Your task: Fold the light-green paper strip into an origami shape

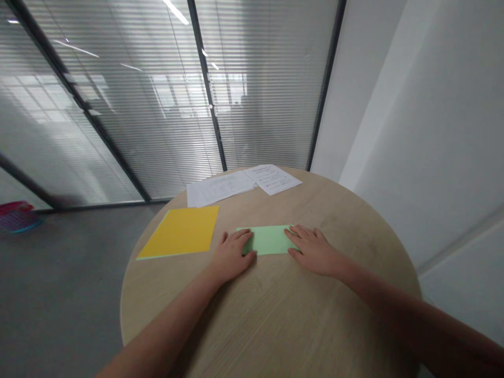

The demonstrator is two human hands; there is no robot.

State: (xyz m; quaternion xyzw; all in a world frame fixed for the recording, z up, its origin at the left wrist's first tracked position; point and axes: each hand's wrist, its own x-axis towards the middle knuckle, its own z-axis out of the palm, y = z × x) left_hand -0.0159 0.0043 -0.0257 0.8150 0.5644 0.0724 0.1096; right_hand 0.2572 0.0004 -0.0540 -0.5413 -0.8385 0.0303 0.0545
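A folded light green paper (270, 239) lies flat in the middle of a round wooden table (346, 220). My left hand (233, 256) rests palm down on the paper's left end, fingers stretched out over its edge. My right hand (313, 249) lies flat on the paper's right end, fingers spread and pressing down. Neither hand grips anything; the paper stays on the tabletop between them.
A yellow sheet (181, 238) with a green edge beneath lies on the table's left side. White printed sheets (240, 184) lie at the far edge. Glass walls with blinds stand behind, a white wall to the right, and a pink basket (16, 215) sits on the floor at far left.
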